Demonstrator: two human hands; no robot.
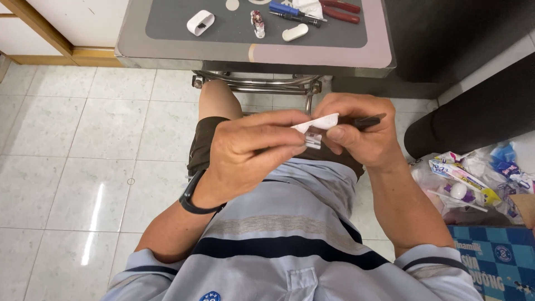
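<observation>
My left hand point(253, 147) pinches a small white plastic piece point(317, 122) with a clear part under it, held over my lap. My right hand point(356, 131) meets it from the right and grips a thin dark tool point(369, 120) whose tip lies against the white piece. A black band sits on my left wrist. The underside of the white piece is hidden by my fingers.
A small table point(334, 58) with a grey mat stands ahead, carrying a white loop-shaped shell point(200, 22), a small white capsule part point(295, 32), a blue-handled screwdriver point(287, 9) and red-handled pliers point(340, 10). A bag of rubbish point(473, 178) and a blue carton point(496, 262) lie at my right.
</observation>
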